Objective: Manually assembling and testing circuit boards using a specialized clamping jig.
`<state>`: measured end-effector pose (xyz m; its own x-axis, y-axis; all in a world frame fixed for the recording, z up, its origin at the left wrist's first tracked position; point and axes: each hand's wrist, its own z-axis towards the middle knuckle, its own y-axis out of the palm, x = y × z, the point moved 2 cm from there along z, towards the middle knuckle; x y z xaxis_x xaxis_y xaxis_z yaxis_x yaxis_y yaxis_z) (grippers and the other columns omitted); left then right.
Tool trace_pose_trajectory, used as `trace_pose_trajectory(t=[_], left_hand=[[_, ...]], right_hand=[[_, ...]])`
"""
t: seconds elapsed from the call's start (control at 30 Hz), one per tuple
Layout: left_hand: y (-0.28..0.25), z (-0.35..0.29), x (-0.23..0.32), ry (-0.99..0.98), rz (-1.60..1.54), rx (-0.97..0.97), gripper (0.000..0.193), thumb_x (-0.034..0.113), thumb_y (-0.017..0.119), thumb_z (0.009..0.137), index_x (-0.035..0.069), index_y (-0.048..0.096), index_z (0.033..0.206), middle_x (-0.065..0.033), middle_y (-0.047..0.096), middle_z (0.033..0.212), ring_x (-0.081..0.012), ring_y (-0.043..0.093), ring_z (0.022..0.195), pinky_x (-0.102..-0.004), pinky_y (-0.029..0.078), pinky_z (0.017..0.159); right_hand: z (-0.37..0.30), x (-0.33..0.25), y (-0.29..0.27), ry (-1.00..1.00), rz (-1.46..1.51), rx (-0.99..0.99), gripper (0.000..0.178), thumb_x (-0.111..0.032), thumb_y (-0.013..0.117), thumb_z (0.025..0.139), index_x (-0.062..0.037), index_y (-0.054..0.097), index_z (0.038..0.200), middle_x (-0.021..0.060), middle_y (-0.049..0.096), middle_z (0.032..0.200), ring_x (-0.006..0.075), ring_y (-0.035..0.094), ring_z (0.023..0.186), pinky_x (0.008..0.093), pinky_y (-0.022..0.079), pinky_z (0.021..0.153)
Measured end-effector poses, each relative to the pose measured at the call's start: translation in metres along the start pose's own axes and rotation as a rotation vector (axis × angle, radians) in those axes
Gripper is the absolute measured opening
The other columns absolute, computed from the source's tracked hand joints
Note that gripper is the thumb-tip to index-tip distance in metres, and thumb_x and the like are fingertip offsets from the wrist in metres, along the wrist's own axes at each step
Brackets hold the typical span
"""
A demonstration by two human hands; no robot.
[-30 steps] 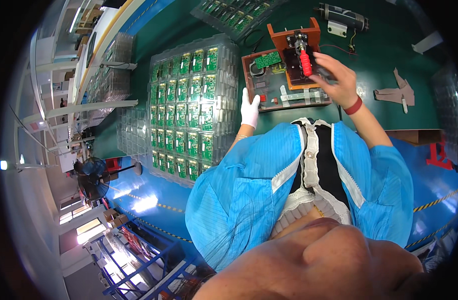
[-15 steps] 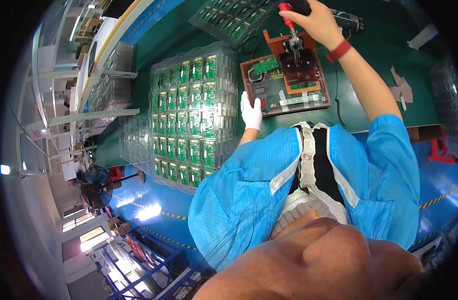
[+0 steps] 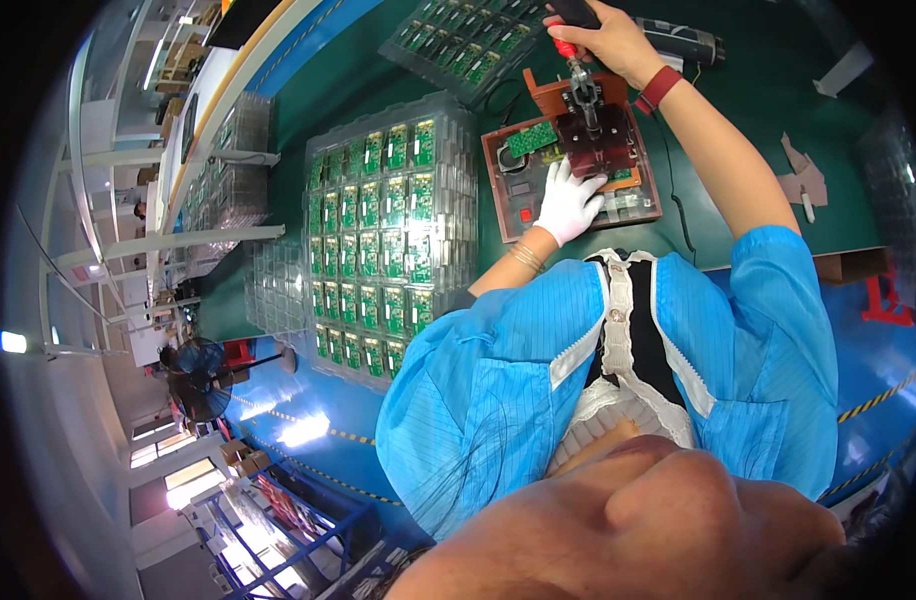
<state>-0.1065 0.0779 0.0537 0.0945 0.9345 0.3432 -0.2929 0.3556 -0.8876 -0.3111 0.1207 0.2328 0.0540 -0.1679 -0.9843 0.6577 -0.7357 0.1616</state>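
Note:
My right hand (image 3: 618, 45), bare with a red wristband, is closed at the red handle (image 3: 565, 42) of a toggle clamp (image 3: 584, 92). A black object (image 3: 578, 12) also sits within its grasp, cut off by the upper edge; its kind is unclear. My left hand (image 3: 570, 203), in a white glove, lies over the test fixture (image 3: 508, 205) with fingers stretched out. Its fingertips reach the dark clear pressure plate (image 3: 596, 152). Below that plate an orange holder (image 3: 630, 182) partly shows, with a bit of green board. Another green circuit board (image 3: 531, 138) rests on the fixture's left part.
Stacked clear trays of green circuit boards (image 3: 383, 235) stand left of the fixture. Another board tray (image 3: 468, 40) lies at the back. A dark cylindrical tool (image 3: 683, 42) is at the back right. Torn brown paper (image 3: 802, 178) and a black cable (image 3: 678, 205) lie to the right.
My left hand has moved from the fixture's left side to the right, onto its middle by the plate. My right hand and the red handle have shifted slightly left.

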Motion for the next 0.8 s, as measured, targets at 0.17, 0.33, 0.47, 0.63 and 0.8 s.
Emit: trace_pose_trajectory(t=[0.17, 0.33, 0.47, 0.63, 0.8], left_hand=[[0.003, 0.017, -0.005, 0.068, 0.002, -0.128, 0.033, 0.032, 0.056, 0.081, 0.012, 0.068, 0.105, -0.0093, 0.063, 0.110, -0.0345, 0.048, 0.111, -0.0456, 0.031, 0.100], [0.005, 0.019, -0.018, 0.134, -0.019, -0.177, 0.032, 0.033, 0.056, 0.082, 0.013, 0.069, 0.103, -0.0087, 0.063, 0.110, -0.0318, 0.049, 0.109, -0.0443, 0.031, 0.099], [0.005, 0.016, -0.019, 0.197, -0.060, -0.142, 0.030, 0.034, 0.057, 0.082, 0.015, 0.070, 0.102, -0.0088, 0.063, 0.110, -0.0318, 0.049, 0.108, -0.0440, 0.032, 0.099], [0.000, 0.016, -0.016, 0.186, -0.156, -0.103, 0.026, 0.028, 0.059, 0.082, 0.012, 0.071, 0.099, -0.0090, 0.063, 0.108, -0.0313, 0.052, 0.103, -0.0392, 0.036, 0.096], [-0.001, 0.016, -0.021, 0.086, -0.218, -0.212, 0.027, 0.030, 0.057, 0.083, 0.014, 0.070, 0.101, -0.0079, 0.062, 0.113, -0.0325, 0.049, 0.109, -0.0402, 0.033, 0.099]], right_hand=[[-0.001, -0.001, -0.002, -0.006, 0.075, -0.004, 0.010, -0.004, 0.065, 0.079, -0.0027, 0.060, 0.087, 0.0044, 0.062, 0.068, 0.0121, 0.054, 0.054, 0.0217, 0.043, 0.051], [0.000, 0.001, -0.003, -0.003, 0.069, -0.020, 0.010, -0.006, 0.065, 0.080, -0.0022, 0.060, 0.088, 0.0045, 0.062, 0.068, 0.0121, 0.054, 0.054, 0.0218, 0.043, 0.051], [0.002, 0.003, -0.004, 0.000, 0.044, -0.023, 0.010, -0.008, 0.064, 0.081, -0.0023, 0.061, 0.088, 0.0046, 0.062, 0.068, 0.0121, 0.054, 0.054, 0.0219, 0.043, 0.052], [0.009, 0.009, -0.006, 0.064, -0.015, -0.020, 0.010, -0.010, 0.064, 0.081, -0.0028, 0.061, 0.087, 0.0046, 0.062, 0.069, 0.0120, 0.054, 0.055, 0.0221, 0.043, 0.053], [0.011, 0.010, -0.010, 0.109, -0.093, -0.046, 0.009, -0.011, 0.064, 0.081, -0.0032, 0.062, 0.086, 0.0043, 0.062, 0.068, 0.0122, 0.054, 0.055, 0.0224, 0.043, 0.054]])
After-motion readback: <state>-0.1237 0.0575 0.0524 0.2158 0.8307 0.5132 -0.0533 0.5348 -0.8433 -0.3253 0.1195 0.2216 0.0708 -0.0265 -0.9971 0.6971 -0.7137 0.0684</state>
